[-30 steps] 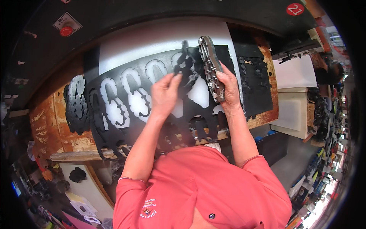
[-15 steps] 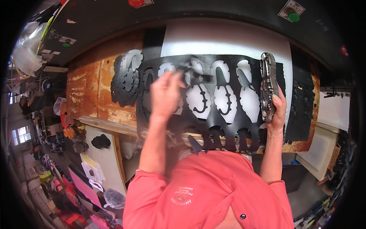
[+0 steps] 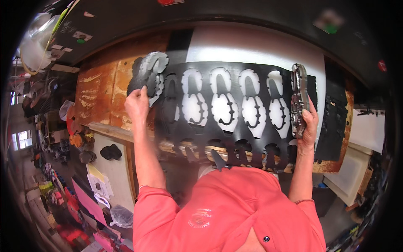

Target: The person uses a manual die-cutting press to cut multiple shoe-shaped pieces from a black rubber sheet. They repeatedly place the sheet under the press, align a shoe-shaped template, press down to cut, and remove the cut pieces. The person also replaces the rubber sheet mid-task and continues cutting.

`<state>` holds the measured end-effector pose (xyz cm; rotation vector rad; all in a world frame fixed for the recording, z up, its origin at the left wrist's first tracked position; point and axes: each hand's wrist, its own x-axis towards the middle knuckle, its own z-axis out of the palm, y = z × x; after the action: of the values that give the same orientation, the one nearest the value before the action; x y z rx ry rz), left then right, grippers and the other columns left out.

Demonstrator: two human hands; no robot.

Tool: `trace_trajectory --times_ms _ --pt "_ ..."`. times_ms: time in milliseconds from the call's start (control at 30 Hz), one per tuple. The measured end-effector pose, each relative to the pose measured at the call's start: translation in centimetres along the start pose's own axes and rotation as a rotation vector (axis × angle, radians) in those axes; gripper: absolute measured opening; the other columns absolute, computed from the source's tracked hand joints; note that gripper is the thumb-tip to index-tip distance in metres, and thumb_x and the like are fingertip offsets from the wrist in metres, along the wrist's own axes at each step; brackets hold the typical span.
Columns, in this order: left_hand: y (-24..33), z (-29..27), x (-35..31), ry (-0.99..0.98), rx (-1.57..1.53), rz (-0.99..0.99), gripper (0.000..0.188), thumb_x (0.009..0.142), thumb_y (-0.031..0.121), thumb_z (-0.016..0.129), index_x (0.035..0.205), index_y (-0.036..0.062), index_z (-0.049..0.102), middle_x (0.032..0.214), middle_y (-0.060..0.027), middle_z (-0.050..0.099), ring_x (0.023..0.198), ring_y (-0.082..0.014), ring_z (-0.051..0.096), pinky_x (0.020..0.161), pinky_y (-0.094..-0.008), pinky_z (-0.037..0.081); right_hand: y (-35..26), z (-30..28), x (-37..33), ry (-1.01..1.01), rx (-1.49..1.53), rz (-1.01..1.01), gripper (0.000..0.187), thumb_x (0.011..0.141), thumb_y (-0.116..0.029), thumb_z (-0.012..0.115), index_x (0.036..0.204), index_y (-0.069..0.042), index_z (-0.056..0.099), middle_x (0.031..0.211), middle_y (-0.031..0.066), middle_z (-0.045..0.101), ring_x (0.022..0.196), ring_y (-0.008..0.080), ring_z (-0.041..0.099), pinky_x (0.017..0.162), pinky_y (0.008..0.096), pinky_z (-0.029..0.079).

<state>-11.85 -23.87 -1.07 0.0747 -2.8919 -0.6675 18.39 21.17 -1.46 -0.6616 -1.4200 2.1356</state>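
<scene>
At the left, my left hand (image 3: 137, 103) is closed by fingers and thumb on a black sole-shaped cutout (image 3: 142, 80) at the pile of similar pieces. How many pieces it grips is hidden. A paler grey face (image 3: 157, 61) shows at the top of that pile. On the right, my right hand (image 3: 310, 122) wraps round a metal cutting die (image 3: 299, 98), held on its edge above the sheet's right end. Between my hands lies a black sheet (image 3: 201, 136) with several rows of sole-shaped holes, its near edge hanging over the table front.
A white board (image 3: 256, 44) lies under the sheet on a worn wooden table (image 3: 98, 90). Across the back runs a dark machine beam (image 3: 235, 12) with a green button (image 3: 81, 40). Black scrap (image 3: 333, 126) lies at the right. A side table (image 3: 109, 176) holds a dark bundle (image 3: 111, 152).
My left hand has moved left, from over the punched sheet to the pile of cutouts. My right hand keeps hold of the die. The whole view has shifted slightly.
</scene>
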Motion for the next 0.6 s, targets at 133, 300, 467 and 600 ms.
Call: trace_trajectory --times_ms 133,300,467,600 --pt "3.0 -1.5 -1.7 0.188 0.222 0.107 0.041 0.097 0.041 0.075 0.114 0.0045 0.08 0.108 -0.0181 0.078 0.105 -0.0378 0.074 0.092 -0.0464 0.057 0.5 -0.4 0.1 -0.003 -0.001 0.002 0.074 0.089 -0.018 0.073 0.154 0.008 0.051 0.133 0.0136 0.07 0.114 0.0181 0.07 0.104 0.0302 0.053" --pt "12.0 2.8 -8.6 -0.114 -0.398 0.56 0.042 0.101 0.02 0.074 0.137 0.0015 0.069 0.139 -0.021 0.068 0.129 -0.0366 0.065 0.111 -0.044 0.05 0.4 -0.2 0.3 -0.03 0.098 0.001 0.068 0.091 -0.015 0.078 0.152 0.006 0.056 0.127 0.0094 0.072 0.107 0.0131 0.068 0.099 0.0275 0.053" --pt "15.1 8.8 -11.4 -0.176 -0.156 0.855 0.065 0.1 0.026 0.076 0.154 0.0003 0.052 0.162 -0.0224 0.05 0.155 -0.0431 0.04 0.127 -0.0559 0.029 -2.3 -0.8 0.1 0.022 0.053 0.041 0.065 0.089 -0.011 0.083 0.147 0.008 0.059 0.119 0.0078 0.074 0.097 0.0096 0.068 0.087 0.0243 0.055" --pt "14.4 9.3 -10.8 -0.12 -0.163 0.911 0.061 0.097 0.021 0.078 0.149 -0.003 0.057 0.156 -0.0253 0.055 0.15 -0.0458 0.047 0.125 -0.0552 0.034 -4.1 -2.6 -0.7 0.05 -0.361 -0.126 0.069 0.084 -0.013 0.089 0.144 0.007 0.062 0.137 0.0155 0.068 0.126 0.0213 0.066 0.11 0.0321 0.051"
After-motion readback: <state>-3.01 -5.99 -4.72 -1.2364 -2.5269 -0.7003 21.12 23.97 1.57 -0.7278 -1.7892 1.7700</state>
